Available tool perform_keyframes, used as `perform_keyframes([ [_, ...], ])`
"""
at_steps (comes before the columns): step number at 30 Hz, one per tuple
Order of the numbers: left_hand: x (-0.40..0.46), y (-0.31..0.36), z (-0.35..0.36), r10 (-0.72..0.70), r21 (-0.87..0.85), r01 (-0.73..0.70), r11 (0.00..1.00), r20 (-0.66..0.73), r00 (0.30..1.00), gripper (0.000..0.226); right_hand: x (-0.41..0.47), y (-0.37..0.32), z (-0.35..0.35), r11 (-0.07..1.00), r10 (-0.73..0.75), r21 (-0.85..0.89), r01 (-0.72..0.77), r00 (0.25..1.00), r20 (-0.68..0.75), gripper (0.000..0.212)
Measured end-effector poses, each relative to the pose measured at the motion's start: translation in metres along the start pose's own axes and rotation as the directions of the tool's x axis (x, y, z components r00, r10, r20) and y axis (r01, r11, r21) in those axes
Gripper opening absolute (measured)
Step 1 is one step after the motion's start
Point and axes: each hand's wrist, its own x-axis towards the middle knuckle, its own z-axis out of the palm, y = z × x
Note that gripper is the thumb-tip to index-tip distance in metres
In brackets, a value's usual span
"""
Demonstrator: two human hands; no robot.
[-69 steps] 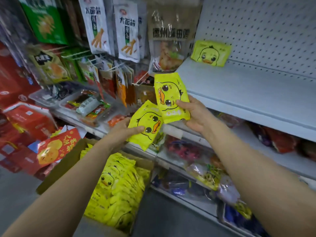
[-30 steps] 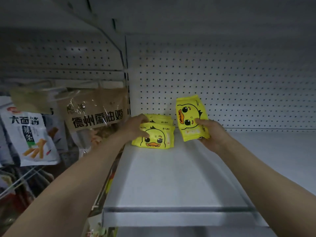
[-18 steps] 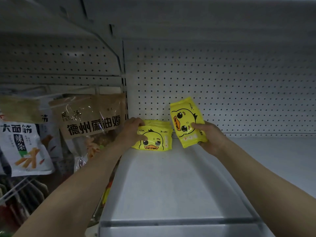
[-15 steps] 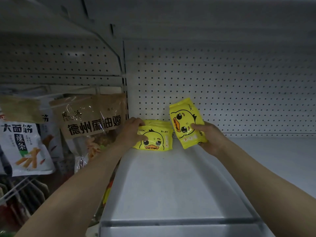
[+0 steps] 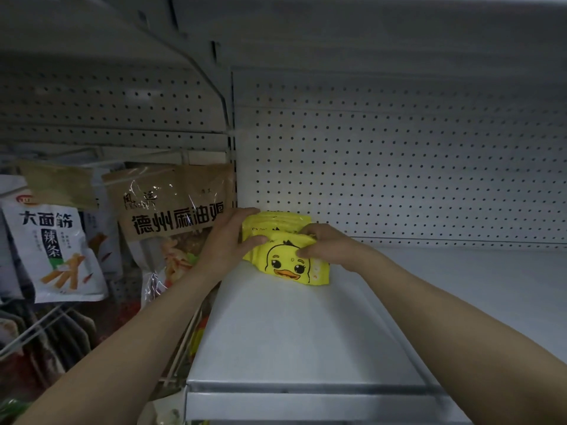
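Observation:
A small stack of yellow duck packets (image 5: 274, 223) lies at the back left corner of the white shelf (image 5: 291, 332), against the pegboard. The front packet (image 5: 288, 266) sits on the stack, duck face towards me. My left hand (image 5: 225, 243) grips the stack's left side, its thumb on the front packet's upper edge. From the right, my right hand (image 5: 326, 246) holds that front packet, fingers over its top edge and thumb on its face.
A white pegboard back wall (image 5: 399, 164) stands behind the shelf, and another shelf hangs overhead. Left of the shelf hang a brown snack bag (image 5: 175, 210) and a white snack bag (image 5: 55, 250) on wire hooks. The shelf has a raised front lip (image 5: 306, 389).
My right hand has brought its upright duck packet left and laid it down on the stack. My left hand has stayed at the stack's left side.

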Motion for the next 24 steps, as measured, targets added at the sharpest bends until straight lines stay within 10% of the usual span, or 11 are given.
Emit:
perform_keyframes([
  [16, -0.004, -0.013, 0.013, -0.084, 0.150, 0.056, 0.987, 0.190, 0.978, 0.084, 0.019, -0.006, 0.034, 0.652, -0.397, -0.739, 0.167, 0.906, -0.145, 0.086],
  [24, 0.001, -0.013, 0.013, -0.090, 0.197, 0.051, 0.979, 0.192, 0.977, 0.084, 0.019, -0.001, 0.040, 0.557, -0.453, -0.821, 0.124, 0.874, -0.175, 0.084],
])
